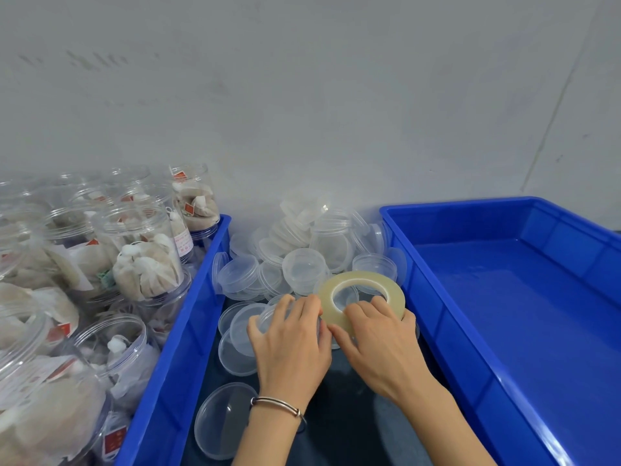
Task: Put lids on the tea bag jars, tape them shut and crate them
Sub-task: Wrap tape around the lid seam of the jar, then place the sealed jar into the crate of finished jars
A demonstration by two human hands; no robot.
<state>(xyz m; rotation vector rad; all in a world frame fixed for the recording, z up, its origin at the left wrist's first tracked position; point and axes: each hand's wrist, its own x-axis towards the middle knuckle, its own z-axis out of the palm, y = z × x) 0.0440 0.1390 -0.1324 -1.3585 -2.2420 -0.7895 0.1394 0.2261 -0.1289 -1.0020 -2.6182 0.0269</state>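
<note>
A roll of clear tape point(361, 294) is tilted up over the lid pile in the middle. My right hand point(379, 338) grips its near edge, fingers curled on the rim. My left hand point(290, 341) curls over a clear round lid point(265, 317) just left of the roll, its fingertips close to the tape's edge. Open jars of tea bags point(144, 257) without lids fill the left blue crate point(188, 334). The right blue crate point(497, 331) holds nothing.
A heap of clear plastic lids point(302, 260) lies between the two crates against the grey wall. More loose lids point(221, 422) lie on the dark surface near my left wrist, which wears a thin bracelet.
</note>
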